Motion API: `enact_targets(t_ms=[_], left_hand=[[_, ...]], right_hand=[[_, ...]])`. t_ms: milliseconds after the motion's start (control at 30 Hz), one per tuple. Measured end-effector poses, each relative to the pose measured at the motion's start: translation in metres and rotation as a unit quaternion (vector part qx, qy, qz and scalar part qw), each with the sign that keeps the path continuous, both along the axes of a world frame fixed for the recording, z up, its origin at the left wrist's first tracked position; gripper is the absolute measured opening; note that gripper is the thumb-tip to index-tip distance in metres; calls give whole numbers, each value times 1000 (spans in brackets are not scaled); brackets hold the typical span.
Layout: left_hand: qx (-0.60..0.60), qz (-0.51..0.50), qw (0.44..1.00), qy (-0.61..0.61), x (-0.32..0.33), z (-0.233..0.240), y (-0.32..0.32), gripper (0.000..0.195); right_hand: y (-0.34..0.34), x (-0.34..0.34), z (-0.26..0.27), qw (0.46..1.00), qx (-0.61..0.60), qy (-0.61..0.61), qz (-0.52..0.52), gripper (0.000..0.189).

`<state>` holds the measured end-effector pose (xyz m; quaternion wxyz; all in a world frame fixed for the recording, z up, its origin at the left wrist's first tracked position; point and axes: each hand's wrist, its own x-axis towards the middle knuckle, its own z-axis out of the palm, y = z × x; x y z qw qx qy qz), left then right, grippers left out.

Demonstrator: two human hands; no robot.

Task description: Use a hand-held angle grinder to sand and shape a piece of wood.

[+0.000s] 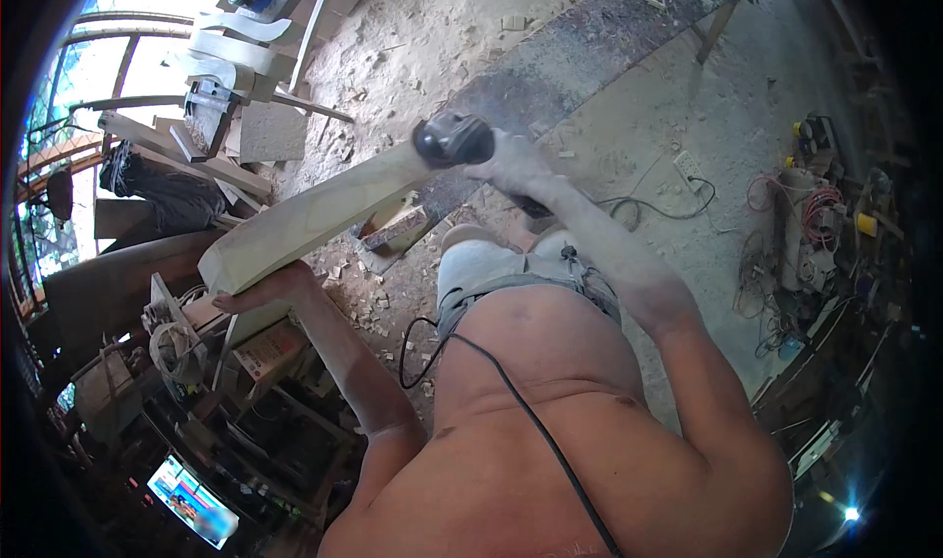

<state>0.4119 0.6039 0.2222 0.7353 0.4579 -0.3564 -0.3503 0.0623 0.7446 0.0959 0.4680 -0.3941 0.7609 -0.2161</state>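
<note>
A long, thick piece of pale shaped wood (317, 215) slants across the view in front of me. My left hand (269, 289) supports its near left end from below, palm up against the wood. My right hand (516, 164) grips a dark power tool (453, 139), whose rounded head is at the wood's far right end; whether they touch is hard to tell. The exact kind of tool cannot be told. Part of the tool's dark body shows below my right wrist. Pale dust coats my right hand and forearm.
Wood chips lie over the dusty floor, beside a long dark board (560, 72). A power strip (689, 169) with a black cord lies at right. Shaped wooden pieces (243, 49) are stacked upper left. Tools and coiled red cable (821, 212) crowd the right side. A lit screen (193, 503) stands lower left.
</note>
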Motion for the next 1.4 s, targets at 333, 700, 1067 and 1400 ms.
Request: enact_targets(t_ms=[333,700,1067,1400], left_hand=[[-4,20,999,28,-17,11,-2,106],[-20,14,999,38,-23,13,-6,103],[-20,13,998,59,-2,1,-2,104],[-12,15,998,52,5,-4,-2,103]], right_hand=[[-3,-55,-15,991,114,73,14,72],[-13,-40,-19,999,-24,-45,14,60],[-5,-59,-41,999,-7,-42,20,54],[-8,-69,-37,996,82,-28,15,62]])
